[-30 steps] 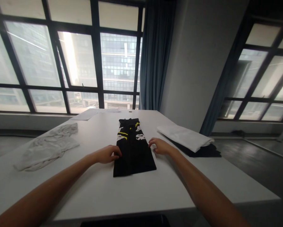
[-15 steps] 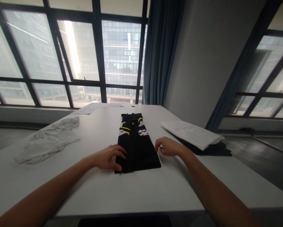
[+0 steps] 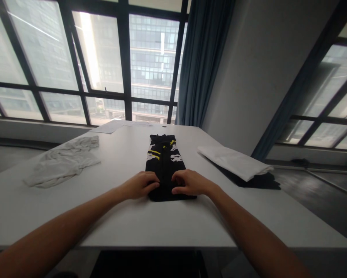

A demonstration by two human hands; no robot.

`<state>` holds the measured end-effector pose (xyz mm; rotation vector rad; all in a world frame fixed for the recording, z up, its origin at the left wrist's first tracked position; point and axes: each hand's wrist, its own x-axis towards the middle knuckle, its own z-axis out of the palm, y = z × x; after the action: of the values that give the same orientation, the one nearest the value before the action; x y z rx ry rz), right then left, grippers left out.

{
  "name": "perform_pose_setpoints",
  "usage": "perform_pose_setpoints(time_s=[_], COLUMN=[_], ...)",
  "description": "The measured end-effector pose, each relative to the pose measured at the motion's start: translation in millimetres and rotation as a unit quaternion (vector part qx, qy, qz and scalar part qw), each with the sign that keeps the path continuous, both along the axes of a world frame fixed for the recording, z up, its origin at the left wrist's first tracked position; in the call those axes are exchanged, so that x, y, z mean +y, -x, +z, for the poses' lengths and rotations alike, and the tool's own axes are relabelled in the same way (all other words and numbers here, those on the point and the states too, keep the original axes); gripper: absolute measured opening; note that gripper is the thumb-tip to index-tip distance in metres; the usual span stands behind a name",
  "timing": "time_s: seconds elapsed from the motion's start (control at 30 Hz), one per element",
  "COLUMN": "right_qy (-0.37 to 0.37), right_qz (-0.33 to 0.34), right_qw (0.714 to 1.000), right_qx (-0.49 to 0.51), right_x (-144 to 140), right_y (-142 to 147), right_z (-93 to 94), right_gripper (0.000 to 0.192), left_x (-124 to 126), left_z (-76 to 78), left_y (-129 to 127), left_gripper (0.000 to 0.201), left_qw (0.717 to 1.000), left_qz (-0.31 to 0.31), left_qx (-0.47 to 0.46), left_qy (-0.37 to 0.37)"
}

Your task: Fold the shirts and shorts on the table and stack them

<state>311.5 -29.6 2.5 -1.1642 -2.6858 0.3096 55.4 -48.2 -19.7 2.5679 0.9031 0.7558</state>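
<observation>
A black garment with yellow and white print lies folded into a long narrow strip on the white table, running away from me. My left hand rests on the strip's near left part, fingers curled onto the cloth. Beside it, my right hand presses the near right part with its fingers bent. The fingertips of both hands almost meet over the middle of the strip. The near end of the garment pokes out just below my hands.
A crumpled white cloth lies at the left of the table. A folded white garment sits on a dark one at the right edge. Paper sheets lie at the far side by the windows.
Both hands moved from the strip's outer edges inward onto its near end, and now lie close together on top. The view has shifted slightly lower and closer.
</observation>
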Motion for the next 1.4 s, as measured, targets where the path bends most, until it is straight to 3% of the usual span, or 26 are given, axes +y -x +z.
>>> perform_pose_setpoints(time_s=[0.07, 0.23, 0.37, 0.47, 0.53, 0.63, 0.8, 0.9, 1.07, 1.13, 1.23, 1.33, 1.4], right_qy=[-0.02, -0.063, -0.049, -0.046, -0.051, -0.051, -0.028, -0.018, 0.053, 0.081, 0.133, 0.095, 0.032], right_qz=[-0.003, 0.018, 0.036, 0.038, 0.044, 0.043, 0.009, -0.009, 0.022, 0.022, -0.007, -0.036, -0.052], right_qw=[1.0, 0.997, 0.997, 0.998, 0.997, 0.998, 0.998, 0.997, 0.998, 0.996, 0.99, 0.995, 0.998], right_qx=[-0.008, -0.03, -0.037, -0.037, -0.032, -0.015, 0.06, 0.073, -0.013, -0.036, -0.04, -0.014, -0.003], right_x=[-3, -3, -1, -1, 0, 2, 3, 1, -1, -1, 1, 2, 3], right_y=[6, 17, 16, 17, 17, 10, -25, -38, -29, -27, -28, -24, -16], right_z=[-2.7, -12.7, -13.5, -14.7, -14.5, -6.5, 23.6, 31.6, 21.0, 18.7, 19.7, 17.1, 10.6], right_gripper=[0.041, 0.019, 0.038, 0.022, 0.023, 0.031, 0.031, 0.031, 0.03, 0.028, 0.023, 0.034, 0.04], left_x=[-1, -1, 0, -1, -2, -4, -6, -7, -10, -12, -9, 7, 25], left_z=[-0.3, -1.7, -2.6, -2.5, -2.7, -3.9, -6.6, -6.7, -1.4, 2.4, 8.3, 13.6, 16.5], left_y=[-3, -3, -1, -2, -3, -5, -9, -11, -9, -8, -14, -29, -39], left_gripper=[0.021, 0.021, 0.02, 0.021, 0.021, 0.022, 0.024, 0.026, 0.027, 0.026, 0.029, 0.032, 0.031], left_qw=[0.999, 0.992, 0.986, 0.986, 0.988, 0.992, 0.994, 0.997, 0.998, 0.998, 0.994, 0.983, 0.972], left_qz=[0.021, 0.049, 0.057, 0.05, 0.041, 0.029, 0.009, -0.026, -0.056, -0.043, 0.03, 0.09, 0.066], left_qx=[-0.037, -0.104, -0.141, -0.146, -0.136, -0.117, -0.102, -0.074, -0.007, 0.032, 0.103, 0.161, 0.227], left_qy=[-0.018, -0.058, -0.068, -0.064, -0.059, -0.048, -0.027, -0.016, 0.0, 0.026, 0.035, -0.004, -0.007])
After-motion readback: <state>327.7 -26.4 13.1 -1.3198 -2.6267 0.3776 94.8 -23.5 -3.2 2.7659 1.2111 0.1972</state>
